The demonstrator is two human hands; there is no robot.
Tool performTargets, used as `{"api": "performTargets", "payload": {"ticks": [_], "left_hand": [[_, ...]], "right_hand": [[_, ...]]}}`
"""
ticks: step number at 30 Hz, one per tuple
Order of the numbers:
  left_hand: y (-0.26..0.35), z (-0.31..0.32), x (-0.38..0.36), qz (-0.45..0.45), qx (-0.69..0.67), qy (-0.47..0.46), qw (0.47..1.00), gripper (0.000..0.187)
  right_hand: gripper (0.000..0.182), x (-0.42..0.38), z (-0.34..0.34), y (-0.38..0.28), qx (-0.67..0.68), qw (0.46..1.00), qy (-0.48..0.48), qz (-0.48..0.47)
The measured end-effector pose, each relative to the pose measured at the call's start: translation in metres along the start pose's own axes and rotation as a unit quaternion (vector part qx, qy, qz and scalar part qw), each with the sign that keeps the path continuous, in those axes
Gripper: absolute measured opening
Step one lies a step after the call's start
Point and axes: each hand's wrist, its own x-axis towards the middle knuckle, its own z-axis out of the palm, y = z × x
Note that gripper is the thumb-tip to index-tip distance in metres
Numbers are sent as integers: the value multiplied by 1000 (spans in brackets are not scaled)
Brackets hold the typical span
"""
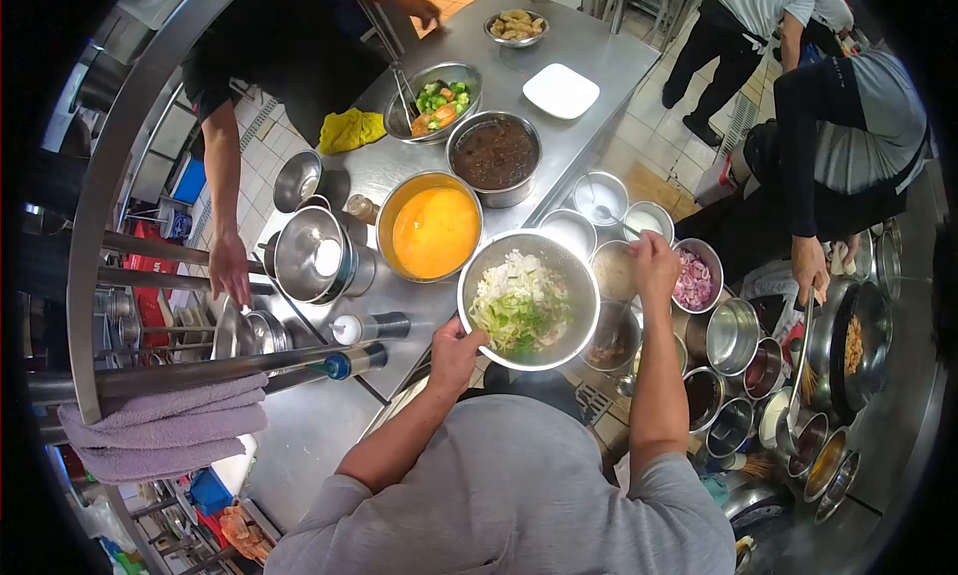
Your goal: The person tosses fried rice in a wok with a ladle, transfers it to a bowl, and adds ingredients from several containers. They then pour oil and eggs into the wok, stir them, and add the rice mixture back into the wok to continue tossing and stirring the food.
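Observation:
A steel bowl [582, 344] with chopped white and green vegetables [522, 301] is tilted slightly in front of my body. My left hand [459, 354] grips its left rim, fingers closed. Above the small containers on the right, my right hand [654, 266] is closed round the handle of a spoon [617, 222], whose other end reaches into a container of white granules [601, 194]. Beside it stand a container of white contents [651, 221] and one of chopped purple onion [696, 281]. A pot of orange liquid [430, 233] sits just behind the bowl.
A pot of dark liquid [494, 154], a bowl of broccoli [439, 106], a yellow cloth [351, 130] and a white plate [561, 91] are farther back. One person reaches in at left; another works at a wok [878, 341] at right. Empty steel bowls [309, 256] stand left.

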Motion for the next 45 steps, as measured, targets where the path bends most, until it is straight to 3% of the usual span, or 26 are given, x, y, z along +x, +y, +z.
{"api": "performTargets", "payload": {"ticks": [4, 11, 16, 17, 19, 22, 23, 25, 26, 29, 34, 37, 39, 41, 43, 45], "left_hand": [[-9, -8, -2, 3, 9, 12, 1000, 23], [-7, -3, -2, -9, -4, 11, 1000, 26], [-9, -4, 4, -10, 20, -6, 1000, 31], [-10, -5, 4, -5, 21, -6, 1000, 31], [-13, -7, 4, 5, 26, -11, 1000, 31], [-12, -6, -7, 10, -16, -2, 1000, 25], [-11, -8, -11, 5, -6, -2, 1000, 26], [-10, -17, -22, -3, 14, 0, 1000, 26], [-15, -25, -25, 8, 22, -8, 1000, 26], [-29, -42, -36, 28, 27, -24, 999, 25], [-42, -71, -67, 53, 50, -73, 995, 36], [-53, -83, -76, 26, 25, -116, 993, 28], [-54, -85, -85, -5, 47, -150, 988, 29], [-57, -75, -91, 12, 48, -202, 978, 31], [-53, -61, -111, 36, 82, -242, 966, 33], [-58, -48, -130, 23, 87, -283, 955, 33]], "right_hand": [[26, 5, 10, 23, 51, 997, 1, 58], [24, -9, -18, 19, 268, 947, -12, 174], [22, -59, -78, -71, 236, 956, -113, 131], [22, -61, -75, -71, 168, 980, -86, 68], [21, -61, -66, -66, 27, 998, -23, -56], [22, -41, -20, -45, -152, 977, -57, -141], [18, -37, 4, -37, -121, 973, -43, -190], [13, -33, 38, -41, -228, 954, -131, -146], [16, -42, 31, -72, -211, 954, -145, -156], [27, -53, 45, -65, -135, 969, -156, -132], [35, -144, -57, -97, -94, 983, -17, -159], [30, -249, -147, -75, -173, 976, 97, -90], [29, -332, -213, -54, -275, 939, 205, 0], [34, -418, -276, -27, -403, 859, 268, 167], [45, -493, -325, -25, -468, 746, 315, 355], [55, -561, -362, -6, -481, 653, 356, 464]]}}
